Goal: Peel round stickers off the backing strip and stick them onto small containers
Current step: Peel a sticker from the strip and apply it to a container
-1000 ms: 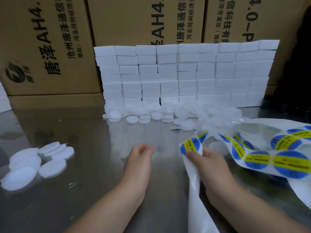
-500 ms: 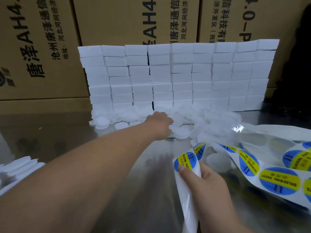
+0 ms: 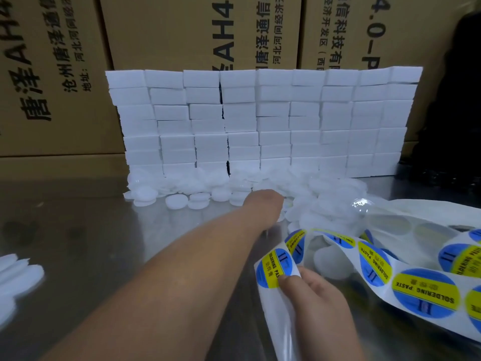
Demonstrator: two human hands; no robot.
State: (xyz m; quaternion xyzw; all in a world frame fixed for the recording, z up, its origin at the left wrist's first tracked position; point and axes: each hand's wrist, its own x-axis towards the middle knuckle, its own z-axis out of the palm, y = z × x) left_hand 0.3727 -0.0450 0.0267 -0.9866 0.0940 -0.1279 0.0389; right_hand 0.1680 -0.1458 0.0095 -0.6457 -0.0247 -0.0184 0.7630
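A white backing strip point(image 3: 281, 324) with round blue-and-yellow stickers curls across the right of the metal table. My right hand point(image 3: 316, 300) pinches the strip at its near end, thumb on one round sticker point(image 3: 273, 267). My left hand point(image 3: 263, 204) reaches far forward into the heap of small round white containers point(image 3: 328, 201) at the foot of the white box wall. Its fingers are hidden behind the back of the hand, so what they touch is not visible.
A wall of stacked white boxes point(image 3: 260, 121) stands behind the heap, with brown cartons point(image 3: 161, 32) behind it. More round white containers point(image 3: 15, 277) lie at the left edge. Bare metal tabletop point(image 3: 86, 243) lies between them and my arm.
My left hand went from resting near my right hand to stretching forward into the container heap. The view shifted, and my right hand kept its pinch on the strip.
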